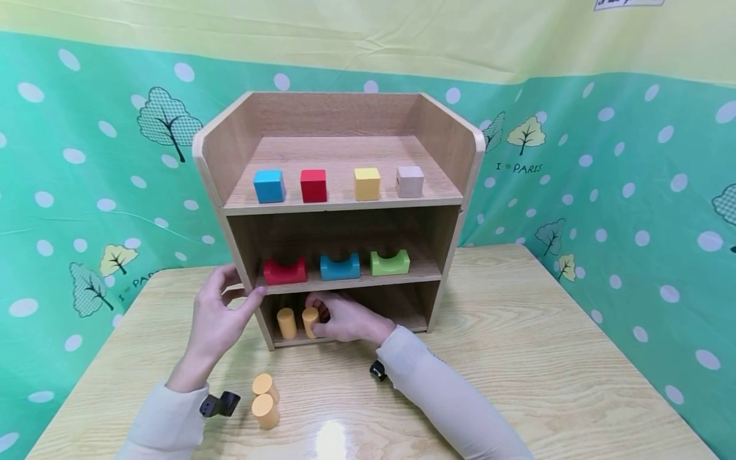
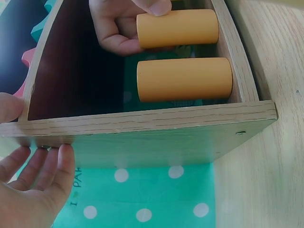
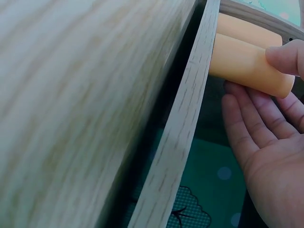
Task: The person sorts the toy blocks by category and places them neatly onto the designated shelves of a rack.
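Observation:
My right hand [image 1: 351,317] reaches into the bottom compartment of a small wooden shelf [image 1: 352,206]. Its thumb and fingers pinch an orange wooden cylinder [image 1: 310,321], which stands upright on the bottom board. Just left of it stands a matching cylinder [image 1: 286,323], with a small gap between the two in the left wrist view. At the shelf's left side, my left hand [image 1: 215,313] holds the side panel [image 2: 190,114], thumb at the front edge and fingertips against the outer face. Two more orange cylinders [image 1: 265,411] stand on the table in front, close together.
On the top board sit blue [image 1: 269,186], red [image 1: 313,186], yellow [image 1: 367,184] and grey [image 1: 410,181] cubes. The middle board bears red [image 1: 285,272], blue [image 1: 340,267] and green [image 1: 390,263] notched blocks. A patterned curtain [image 1: 604,191] hangs behind the table [image 1: 517,358].

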`<state>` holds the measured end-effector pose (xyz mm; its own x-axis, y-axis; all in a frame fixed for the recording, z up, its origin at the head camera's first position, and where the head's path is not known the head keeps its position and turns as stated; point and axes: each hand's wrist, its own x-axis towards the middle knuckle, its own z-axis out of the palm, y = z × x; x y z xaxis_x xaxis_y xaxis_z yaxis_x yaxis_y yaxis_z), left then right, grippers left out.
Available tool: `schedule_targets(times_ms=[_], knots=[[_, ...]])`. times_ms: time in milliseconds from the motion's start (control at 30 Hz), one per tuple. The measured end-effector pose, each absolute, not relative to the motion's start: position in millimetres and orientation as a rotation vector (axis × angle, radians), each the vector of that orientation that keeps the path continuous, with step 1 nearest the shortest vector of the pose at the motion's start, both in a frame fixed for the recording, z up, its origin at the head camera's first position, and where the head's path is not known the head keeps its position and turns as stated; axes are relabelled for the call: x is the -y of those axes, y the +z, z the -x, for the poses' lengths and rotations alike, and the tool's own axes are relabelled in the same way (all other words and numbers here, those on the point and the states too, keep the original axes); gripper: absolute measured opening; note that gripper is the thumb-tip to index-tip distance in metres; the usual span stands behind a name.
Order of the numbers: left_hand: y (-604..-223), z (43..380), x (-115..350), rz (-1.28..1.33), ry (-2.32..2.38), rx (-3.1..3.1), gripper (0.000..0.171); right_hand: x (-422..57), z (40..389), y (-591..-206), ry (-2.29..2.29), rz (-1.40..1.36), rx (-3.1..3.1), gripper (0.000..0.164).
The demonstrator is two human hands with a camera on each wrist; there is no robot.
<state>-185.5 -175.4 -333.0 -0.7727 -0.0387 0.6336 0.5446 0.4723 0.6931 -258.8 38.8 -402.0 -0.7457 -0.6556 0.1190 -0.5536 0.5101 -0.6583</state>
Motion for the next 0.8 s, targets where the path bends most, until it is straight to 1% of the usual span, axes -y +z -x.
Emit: schedule_targets(times_ms=[633, 800], knots=[[-332.9, 184.9, 176.1, 0.423, -1.307, 2.13, 0.041, -39.4, 260.5, -404.5, -1.065, 1.083, -2.569, 0.03], [-332.8, 184.9, 175.8, 0.424, -1.307, 2.132, 0.04, -39.9, 261.3, -405.6, -1.064, 1.092, -2.571, 0.033]])
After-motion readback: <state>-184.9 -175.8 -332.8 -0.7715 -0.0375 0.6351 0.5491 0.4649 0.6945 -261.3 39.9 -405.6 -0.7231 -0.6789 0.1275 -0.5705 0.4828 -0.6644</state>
